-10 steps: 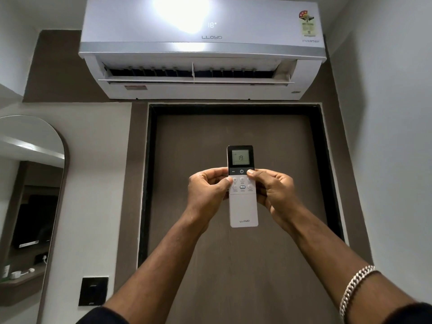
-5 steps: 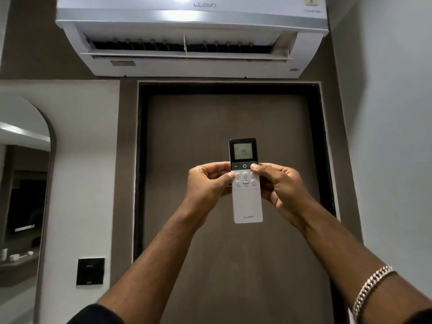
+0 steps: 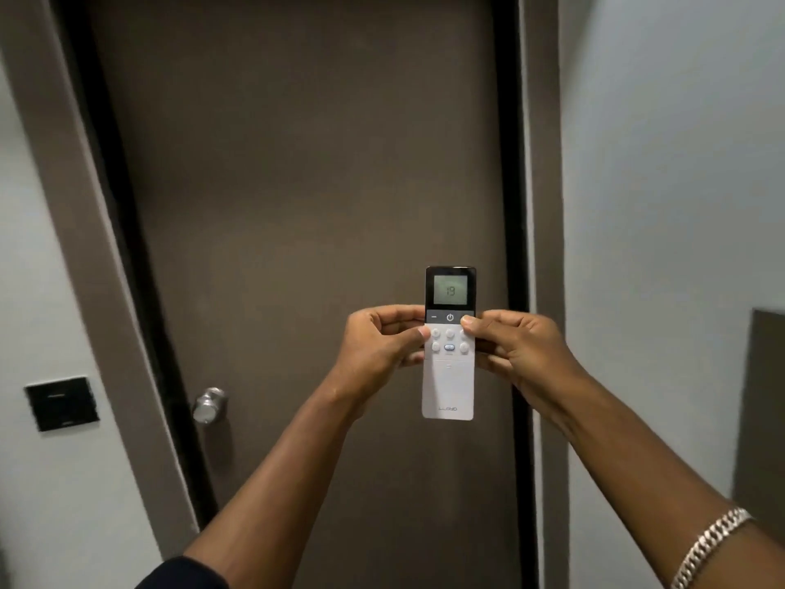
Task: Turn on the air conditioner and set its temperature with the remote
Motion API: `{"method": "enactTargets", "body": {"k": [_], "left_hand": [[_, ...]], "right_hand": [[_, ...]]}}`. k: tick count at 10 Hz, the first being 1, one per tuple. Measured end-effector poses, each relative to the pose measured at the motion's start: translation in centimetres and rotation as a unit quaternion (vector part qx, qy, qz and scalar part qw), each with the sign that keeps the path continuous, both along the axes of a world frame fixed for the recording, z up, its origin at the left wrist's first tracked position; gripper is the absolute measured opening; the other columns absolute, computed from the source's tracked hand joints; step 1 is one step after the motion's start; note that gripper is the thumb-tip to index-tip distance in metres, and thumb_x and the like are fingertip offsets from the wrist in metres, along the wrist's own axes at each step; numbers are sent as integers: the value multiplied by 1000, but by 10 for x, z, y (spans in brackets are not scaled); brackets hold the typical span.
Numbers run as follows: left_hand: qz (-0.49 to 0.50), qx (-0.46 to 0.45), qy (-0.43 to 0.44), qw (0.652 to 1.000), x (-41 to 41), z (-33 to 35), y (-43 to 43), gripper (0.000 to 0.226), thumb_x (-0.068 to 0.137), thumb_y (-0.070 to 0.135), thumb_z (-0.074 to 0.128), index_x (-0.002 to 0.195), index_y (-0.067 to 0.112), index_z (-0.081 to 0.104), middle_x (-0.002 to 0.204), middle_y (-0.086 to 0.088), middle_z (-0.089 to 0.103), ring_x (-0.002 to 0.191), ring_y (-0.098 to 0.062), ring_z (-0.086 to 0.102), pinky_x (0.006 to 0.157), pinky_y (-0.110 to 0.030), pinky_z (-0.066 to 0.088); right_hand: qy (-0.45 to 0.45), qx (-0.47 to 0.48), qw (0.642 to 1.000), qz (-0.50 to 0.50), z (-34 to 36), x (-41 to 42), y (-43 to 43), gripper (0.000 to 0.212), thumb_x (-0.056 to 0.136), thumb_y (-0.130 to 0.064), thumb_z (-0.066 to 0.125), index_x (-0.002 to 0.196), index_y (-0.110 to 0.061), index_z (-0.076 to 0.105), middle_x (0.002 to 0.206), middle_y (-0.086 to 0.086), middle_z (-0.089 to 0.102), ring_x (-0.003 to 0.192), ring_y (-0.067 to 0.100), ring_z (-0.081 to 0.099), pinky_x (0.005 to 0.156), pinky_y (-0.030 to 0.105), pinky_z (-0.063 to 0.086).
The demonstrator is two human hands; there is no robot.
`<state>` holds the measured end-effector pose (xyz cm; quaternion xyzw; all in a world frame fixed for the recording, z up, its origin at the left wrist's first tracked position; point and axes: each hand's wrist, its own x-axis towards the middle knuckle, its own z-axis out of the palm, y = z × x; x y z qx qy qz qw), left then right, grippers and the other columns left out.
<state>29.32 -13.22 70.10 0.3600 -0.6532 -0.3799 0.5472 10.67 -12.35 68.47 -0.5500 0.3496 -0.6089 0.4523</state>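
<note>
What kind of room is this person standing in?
Probably a bedroom or hotel-style room, though I can't be sure. A plain brown door with a round metal knob fills the view, a black switch panel sits on the pale wall beside it, and both hands hold an air-conditioner remote.

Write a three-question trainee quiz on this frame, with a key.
1. True or false: both hands grip the remote.
2. What number does the remote's screen show?
3. The door knob sits: A) left of the remote, B) right of it, C) above it.

Key:
1. True: the left hand and right hand each hold a side, thumbs on the buttons.
2. 19.
3. A.
</note>
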Motion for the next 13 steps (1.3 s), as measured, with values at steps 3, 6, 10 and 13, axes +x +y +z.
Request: {"method": "enactTargets", "body": {"k": [3,6,10,13], "left_hand": [[-70,240,-97,963,-147,-219,-21,23,85,-3,60,106,3,67,101,-15,73,80,-14,72,65,-27,60],[-143,409,-190,881,-258,-460,21,19,85,1,61,101,4,70,106,-14,73,83,-20,73,78,-37,61],[-172,435,-384,796,-331,-722,118,24,81,4,63,102,9,72,108,-13,73,98,-30,68,89,-45,56],[-246,403,-418,776,-324,-735,126,29,85,3,52,110,6,68,116,-16,69,109,-32,62,99,-39,49]], "right_hand": [[-35,255,952,-169,-239,-124,20,13,80,-15,73,89,-6,74,81,6,80,76,14,76,66,24,60],[-84,452,847,-268,-464,-205,104,19,87,-12,66,101,0,66,110,19,72,88,23,73,76,31,61],[-101,661,664,-336,-720,-244,201,8,84,-10,67,90,-6,67,116,24,68,90,31,70,73,39,60],[200,707,601,-313,-759,-235,207,33,81,-42,65,96,-14,75,100,2,75,87,18,66,71,18,43]]}}
